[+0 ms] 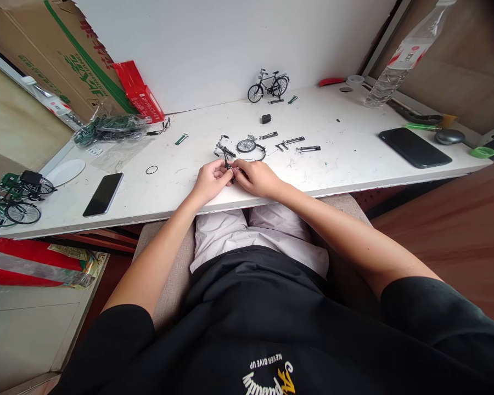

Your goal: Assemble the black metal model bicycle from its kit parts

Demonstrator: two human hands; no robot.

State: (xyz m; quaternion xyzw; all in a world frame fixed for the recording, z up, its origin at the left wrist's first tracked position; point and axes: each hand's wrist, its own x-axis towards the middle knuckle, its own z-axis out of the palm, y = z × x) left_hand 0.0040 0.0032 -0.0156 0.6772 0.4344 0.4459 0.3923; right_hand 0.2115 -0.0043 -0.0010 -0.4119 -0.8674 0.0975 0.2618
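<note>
White worktop, near edge: left hand and right hand both pinched shut on small black metal bike part (probably frame piece). Slip risk: it drops into lap.

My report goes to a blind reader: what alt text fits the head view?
Left hand and right hand pinch a small dark part together at the edge of a white table. Loose bicycle parts lie just beyond, and a finished model bicycle stands further back.
</note>
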